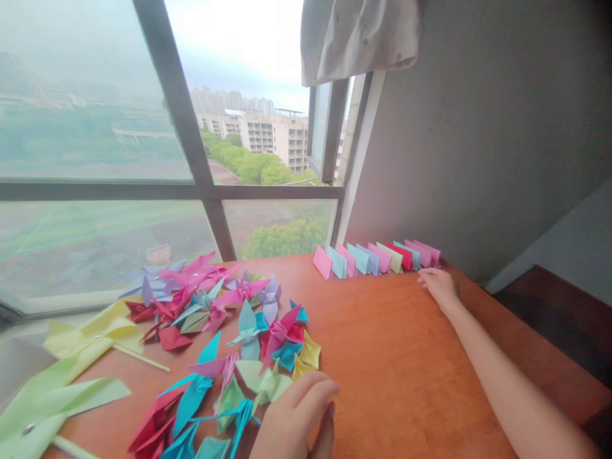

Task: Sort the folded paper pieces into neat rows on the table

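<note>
My left hand [299,414] is low in the middle of the view, beside the near edge of a heap of folded paper cranes [248,328]. Its fingers curl loosely, with a gap towards the thumb, and nothing shows between them. Further off, my right hand [437,287] rests by the right end of a row of folded paper pieces [377,258]. These stand upright in pink, blue, green, red and purple. The right fingertips are drawn together just in front of the last pieces; whether they pinch anything is hidden.
Two paper pinwheels, one yellow [98,328] and one green [52,401], lie at the left. The brown table [382,370] meets a window [205,191] at the back and a grey wall [454,140] at the right. Pale cloth [358,38] hangs above.
</note>
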Motion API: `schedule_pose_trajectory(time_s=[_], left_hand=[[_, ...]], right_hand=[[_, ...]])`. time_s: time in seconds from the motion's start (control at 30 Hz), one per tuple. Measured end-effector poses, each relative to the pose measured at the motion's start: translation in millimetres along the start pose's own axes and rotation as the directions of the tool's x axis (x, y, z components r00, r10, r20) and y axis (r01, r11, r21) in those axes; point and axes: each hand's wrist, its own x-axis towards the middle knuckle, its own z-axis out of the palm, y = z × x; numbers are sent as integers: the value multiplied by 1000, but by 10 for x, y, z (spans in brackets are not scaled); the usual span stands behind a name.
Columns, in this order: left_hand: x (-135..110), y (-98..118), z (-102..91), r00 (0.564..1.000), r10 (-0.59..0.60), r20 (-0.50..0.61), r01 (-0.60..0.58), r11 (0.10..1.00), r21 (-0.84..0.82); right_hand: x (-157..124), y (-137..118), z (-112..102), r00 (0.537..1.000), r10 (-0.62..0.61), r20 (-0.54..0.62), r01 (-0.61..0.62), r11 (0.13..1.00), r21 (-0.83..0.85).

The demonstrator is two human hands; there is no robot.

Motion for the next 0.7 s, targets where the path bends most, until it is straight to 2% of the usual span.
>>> schedule_pose_trajectory(time_s=[0.1,0.17,0.33,0.53,0.7], left_hand=[[32,111,-145,999,-25,47,25,1000,1],[-4,171,-239,998,-45,41,44,999,28],[-328,150,-469,996,-49,-76,67,960,271],[-880,-11,-839,983,87,-164,38,769,638],[-1283,-82,-1075,971,110,-213,93,645,759]], right_hand=[[-473,-186,194,994,-60,93,51,994,96],[-803,-347,311,980,-109,166,85,985,148],[-1574,-814,525,923,-222,314,158,964,216],[-2285,-1264,616,829,-361,427,262,926,273],[-2712,-1385,563,786,-410,463,307,909,282]])
